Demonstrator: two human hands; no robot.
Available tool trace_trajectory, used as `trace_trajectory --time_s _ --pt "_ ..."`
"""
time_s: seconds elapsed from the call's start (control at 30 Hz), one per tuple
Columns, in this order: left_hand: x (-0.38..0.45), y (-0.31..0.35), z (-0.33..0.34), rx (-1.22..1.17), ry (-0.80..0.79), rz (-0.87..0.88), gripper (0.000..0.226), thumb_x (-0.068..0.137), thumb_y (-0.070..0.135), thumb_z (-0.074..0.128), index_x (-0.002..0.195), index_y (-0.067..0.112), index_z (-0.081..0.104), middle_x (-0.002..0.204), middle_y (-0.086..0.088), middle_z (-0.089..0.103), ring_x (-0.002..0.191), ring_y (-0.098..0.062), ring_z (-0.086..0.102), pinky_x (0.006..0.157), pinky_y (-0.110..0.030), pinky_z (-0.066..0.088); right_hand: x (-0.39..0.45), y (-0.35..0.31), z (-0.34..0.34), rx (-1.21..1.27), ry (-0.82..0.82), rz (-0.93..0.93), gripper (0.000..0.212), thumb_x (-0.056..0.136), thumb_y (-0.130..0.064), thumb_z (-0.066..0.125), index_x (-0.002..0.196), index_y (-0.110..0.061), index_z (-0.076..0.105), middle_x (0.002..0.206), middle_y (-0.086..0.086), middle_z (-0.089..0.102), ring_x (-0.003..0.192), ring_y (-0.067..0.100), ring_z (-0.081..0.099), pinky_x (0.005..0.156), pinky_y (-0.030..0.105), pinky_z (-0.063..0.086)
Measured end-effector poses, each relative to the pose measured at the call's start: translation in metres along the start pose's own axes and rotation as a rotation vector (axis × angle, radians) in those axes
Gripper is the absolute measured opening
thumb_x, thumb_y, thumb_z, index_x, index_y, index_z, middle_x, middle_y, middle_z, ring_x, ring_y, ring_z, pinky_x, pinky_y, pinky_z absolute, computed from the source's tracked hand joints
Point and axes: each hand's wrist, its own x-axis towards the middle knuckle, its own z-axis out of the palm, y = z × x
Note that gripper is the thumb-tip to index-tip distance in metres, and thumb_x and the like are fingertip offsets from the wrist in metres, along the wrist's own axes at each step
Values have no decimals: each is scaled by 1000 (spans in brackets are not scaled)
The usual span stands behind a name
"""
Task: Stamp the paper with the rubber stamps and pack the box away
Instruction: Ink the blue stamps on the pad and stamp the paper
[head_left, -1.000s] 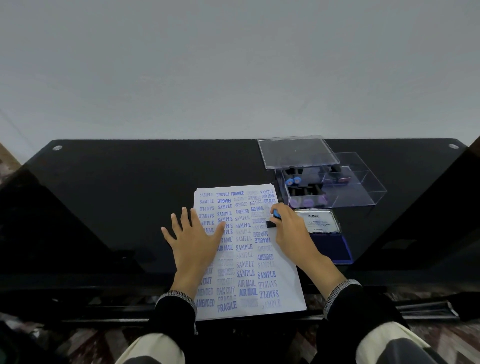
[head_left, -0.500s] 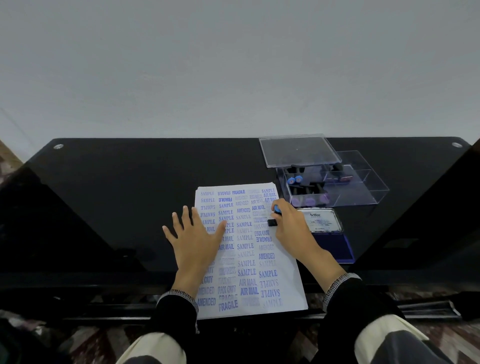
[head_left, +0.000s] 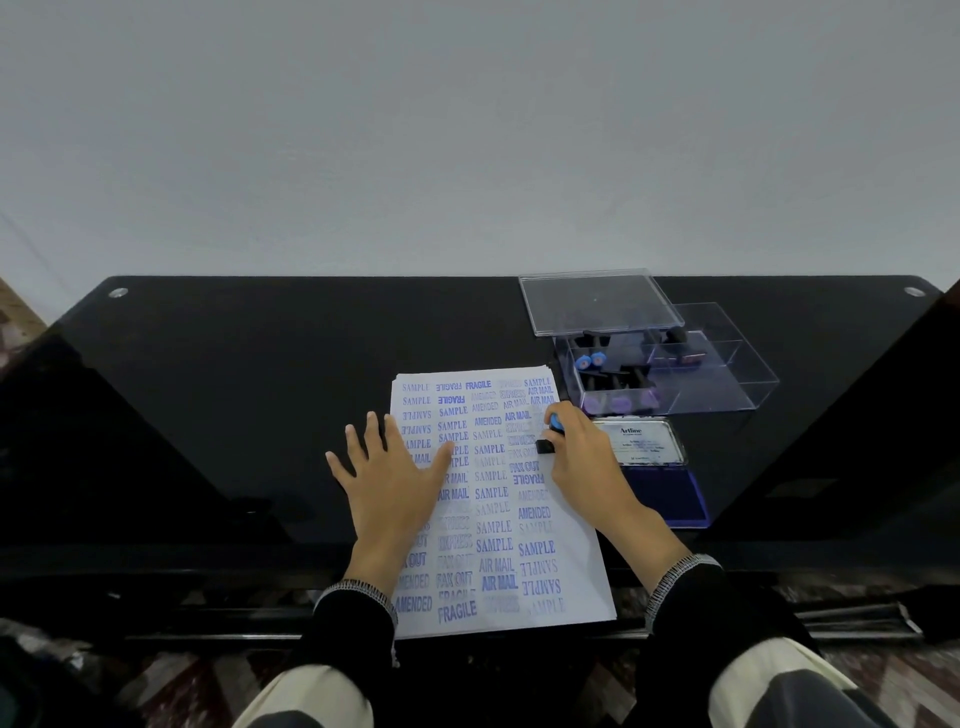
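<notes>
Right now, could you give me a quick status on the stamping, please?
Left hand flat on paper. Right hand gripping stamp on sheet. Box open, lid off. Nothing obstructing.

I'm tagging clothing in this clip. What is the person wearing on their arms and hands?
Both hands are bare: the left hand and right hand show no gloves, rings or watch. Each arm has a black long sleeve ending in a narrow cuff of speckled black-and-white knit.
</notes>
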Motion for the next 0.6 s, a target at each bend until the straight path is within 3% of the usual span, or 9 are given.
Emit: trace_trajectory --time_s 0.1,0.33,0.6 --pt "0 0 0 6 -4 -1 97 83 79 24 153 14 14 161 -7 10 148 -30 0 116 -57 -1 0 1 1 -26 -6 -2 39 78 22 46 87 -15 39 86 5 48 69 12 43 60 11 37" --pt "0 0 0 -6 3 3 96 83 79 25 152 13 16 160 -8 11 148 -31 0 116 -57 -1 1 3 -1 -74 -43 15 29 80 18 47 92 -8 45 87 10 53 77 31 51 64 44 46" --pt "0 0 1 -1 0 -4 96 83 79 25 153 13 14 161 -7 10 148 -30 -1 116 -57 -2 0 0 -1 -89 -39 12 30 79 19 46 86 -10 41 83 8 49 70 25 42 55 25 34"
